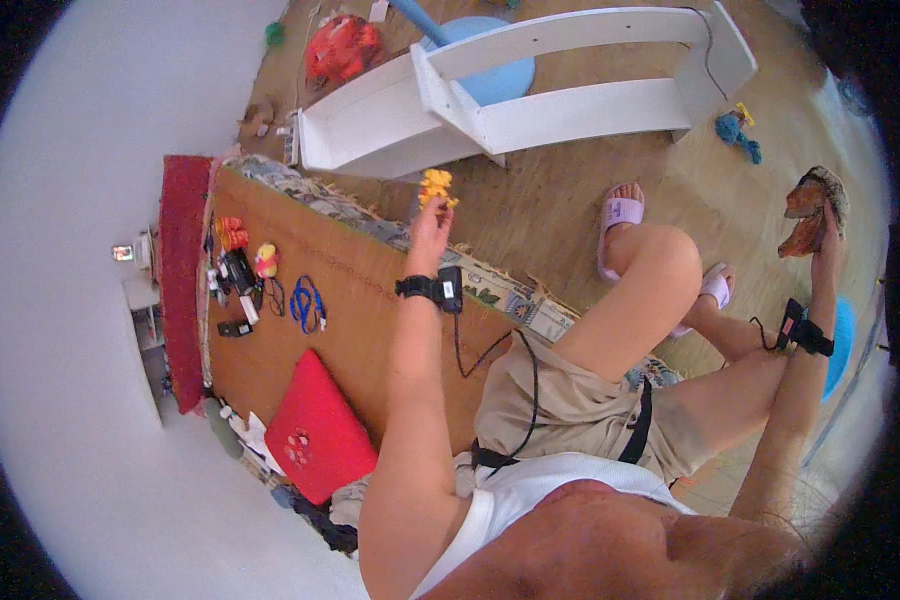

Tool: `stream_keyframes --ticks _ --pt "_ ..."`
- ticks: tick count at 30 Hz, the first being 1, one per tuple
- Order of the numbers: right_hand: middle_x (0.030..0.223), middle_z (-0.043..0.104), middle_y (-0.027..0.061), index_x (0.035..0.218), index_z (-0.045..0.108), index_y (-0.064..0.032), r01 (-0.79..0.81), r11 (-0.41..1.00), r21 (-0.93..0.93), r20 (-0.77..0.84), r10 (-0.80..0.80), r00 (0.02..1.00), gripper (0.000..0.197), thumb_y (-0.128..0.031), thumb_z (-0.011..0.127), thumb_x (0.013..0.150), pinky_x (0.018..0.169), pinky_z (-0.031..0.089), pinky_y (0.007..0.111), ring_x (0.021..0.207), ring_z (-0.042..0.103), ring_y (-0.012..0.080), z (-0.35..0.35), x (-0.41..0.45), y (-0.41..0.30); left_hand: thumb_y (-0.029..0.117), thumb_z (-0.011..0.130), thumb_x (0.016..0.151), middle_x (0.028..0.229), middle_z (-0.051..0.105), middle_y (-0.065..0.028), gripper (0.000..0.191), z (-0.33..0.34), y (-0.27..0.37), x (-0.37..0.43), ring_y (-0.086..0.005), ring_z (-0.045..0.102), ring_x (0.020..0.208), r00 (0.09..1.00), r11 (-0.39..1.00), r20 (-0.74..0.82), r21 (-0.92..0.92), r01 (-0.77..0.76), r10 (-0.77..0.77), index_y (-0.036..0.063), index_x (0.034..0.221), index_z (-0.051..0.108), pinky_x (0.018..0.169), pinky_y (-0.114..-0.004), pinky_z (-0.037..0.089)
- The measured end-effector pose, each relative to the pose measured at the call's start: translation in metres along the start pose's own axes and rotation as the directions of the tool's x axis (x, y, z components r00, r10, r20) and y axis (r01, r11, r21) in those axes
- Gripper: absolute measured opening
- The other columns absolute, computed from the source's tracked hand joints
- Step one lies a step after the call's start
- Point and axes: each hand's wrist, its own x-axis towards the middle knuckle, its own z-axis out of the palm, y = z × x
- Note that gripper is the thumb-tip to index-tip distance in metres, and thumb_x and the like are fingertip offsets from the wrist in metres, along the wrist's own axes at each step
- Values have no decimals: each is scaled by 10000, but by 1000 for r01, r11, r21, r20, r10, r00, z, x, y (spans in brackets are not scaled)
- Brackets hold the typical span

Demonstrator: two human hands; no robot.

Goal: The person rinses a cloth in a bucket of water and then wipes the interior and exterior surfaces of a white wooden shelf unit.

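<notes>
My left hand (430,229) grips a small yellow toy figure (436,186), held up above the edge of the bed mat (352,300). At the far right my right hand (831,225) is closed around a brown and grey soft item (804,232). Its exact kind cannot be told. Both wrists carry black straps; a black box (451,289) with a cable sits at the left one.
A white shelf unit (577,112) lies along the wooden floor, with a light-blue round base (495,67) behind it. A teal plush toy (736,136) is on the floor. On the mat are a red cushion (322,431), a blue cable (307,304) and a yellow plush toy (267,259).
</notes>
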Motion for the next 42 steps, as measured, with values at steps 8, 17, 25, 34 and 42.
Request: stream_keyframes --ticks 8,17,25,34,42 --pt "1279 499 81 1290 449 11 -33 997 -68 100 40 994 519 -251 615 873 958 408 352 1136 508 206 57 7 8 106 615 858 1011 557 -87 238 18 56 67 -177 529 931 998 983 44 -179 -47 55 -1 1055 536 786 -274 522" --pt "1234 535 87 1256 490 8 -38 984 -173 83 53 995 515 -270 643 849 958 406 356 1141 507 199 72 17 10 106 518 912 992 614 -99 169 8 38 162 -220 592 908 657 -129 547 810 -572 520 -4 1035 558 808 -315 507" --pt "1262 519 91 1242 501 15 16 973 -231 111 10 994 479 -283 597 880 954 410 345 1154 503 211 72 13 -1 156 563 891 1049 605 -114 223 58 43 132 -217 596 973 975 903 173 380 -200 143 0 1051 571 809 -325 537" --pt "1272 511 93 1238 500 34 -39 985 -170 102 57 993 439 -211 598 887 972 399 349 1176 486 204 78 21 15 238 587 887 1126 551 -130 402 57 55 150 -224 589 998 982 899 179 417 -132 61 36 1209 454 841 -356 538" --pt "1271 510 89 1245 519 -5 49 968 -245 171 -6 985 438 -264 570 896 977 385 357 1179 475 204 65 24 14 259 613 870 901 605 -89 259 62 44 161 -175 608 748 951 898 204 331 -289 231 65 1032 556 670 -309 560"
